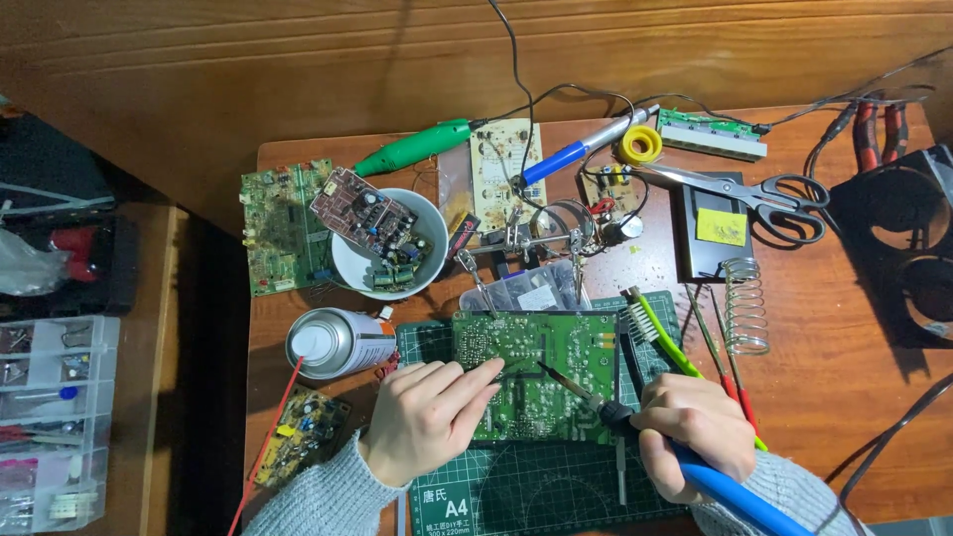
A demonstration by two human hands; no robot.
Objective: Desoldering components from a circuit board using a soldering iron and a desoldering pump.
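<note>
The left hand (pixel 427 412) lay palm-down, fingers extended rightward; the right hand (pixel 692 429) was curled in a pen-like grip.

circuit board (pixel 536 382): green, speckled with silver solder dots
soldering iron (pixel 695 467): bright blue handle, black collar, dark metal tip
cutting mat (pixel 556 491): dark green with a pale grid and curved lines
sleeves (pixel 318 501): grey knit
bowl (pixel 347 268): white
spray can (pixel 342 342): silver body, white cap, thin red straw
rotary tool (pixel 412 149): green body
pen-shaped tool (pixel 586 147): blue and silver
solder reel (pixel 640 145): yellow
scissors (pixel 769 194): silver blades, black handles
iron stand (pixel 717 233): black, with a yellow sponge and a silver coil
brush (pixel 660 333): light green handle, pale bristles
table (pixel 824 387): reddish-brown wood
</note>
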